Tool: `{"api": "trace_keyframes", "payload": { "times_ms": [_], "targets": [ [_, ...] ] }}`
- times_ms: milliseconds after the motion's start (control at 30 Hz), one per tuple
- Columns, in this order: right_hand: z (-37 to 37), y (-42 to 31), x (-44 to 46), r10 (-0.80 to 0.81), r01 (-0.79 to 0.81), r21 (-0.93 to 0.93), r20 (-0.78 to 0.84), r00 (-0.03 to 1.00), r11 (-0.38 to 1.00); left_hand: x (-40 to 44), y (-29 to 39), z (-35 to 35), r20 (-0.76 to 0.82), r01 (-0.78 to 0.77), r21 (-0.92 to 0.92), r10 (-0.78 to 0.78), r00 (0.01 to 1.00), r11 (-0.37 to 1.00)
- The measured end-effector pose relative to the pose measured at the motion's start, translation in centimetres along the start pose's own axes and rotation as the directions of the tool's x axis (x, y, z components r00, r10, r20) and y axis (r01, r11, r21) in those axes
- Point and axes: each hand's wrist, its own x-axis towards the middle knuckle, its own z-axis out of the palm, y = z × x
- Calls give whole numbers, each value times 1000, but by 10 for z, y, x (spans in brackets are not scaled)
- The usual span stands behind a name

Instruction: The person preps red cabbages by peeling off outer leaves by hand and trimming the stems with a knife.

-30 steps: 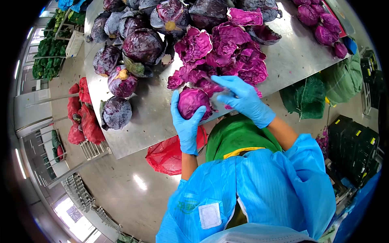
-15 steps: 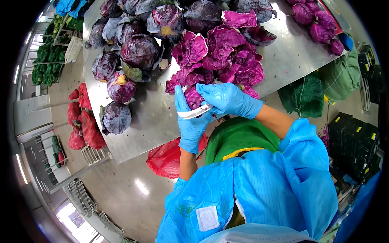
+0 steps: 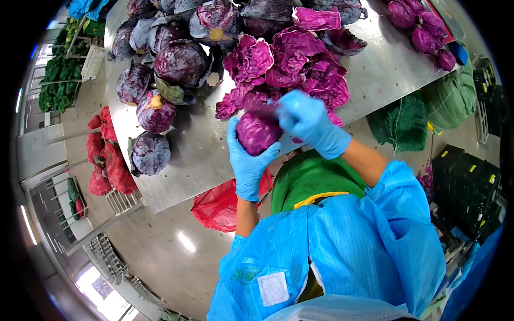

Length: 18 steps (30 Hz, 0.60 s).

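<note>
while the left hand [image 3: 249,167] cups the cabbage [image 3: 258,132] | right hand [image 3: 306,119] blurred, fingers curled, grip unclear

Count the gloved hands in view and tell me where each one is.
2. The left hand cups a purple cabbage at the near edge of the metal table; the right hand, blurred, is just right of that cabbage. No others appear hidden.
</note>
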Motion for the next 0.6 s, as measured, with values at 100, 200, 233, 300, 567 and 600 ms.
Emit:
{"api": "trace_keyframes", "payload": {
  "times_ms": [100,200,233,300,567,600],
  "targets": [
    [-15,21,6,672,-648,306,34,740,698,-2,-17,1,-50,8,-98,-13,999,995],
    [-39,45,8,800,-747,392,44,599,537,-5,-34,0,-96,47,-230,-71,993,972],
    [-47,51,6,782,-767,212,14,623,606,-6,-34,0,-95,106,-314,-143,985,944],
    [-43,44,-2,630,-638,134,103,770,758,-3,-40,2,-106,106,-351,-152,983,930],
    [10,7,-9,381,-491,128,477,792,862,9,-22,8,5,-100,-54,101,995,994],
    [13,7,-12,374,-474,125,456,808,871,10,-21,6,23,-165,87,164,986,982]
  ]
}}
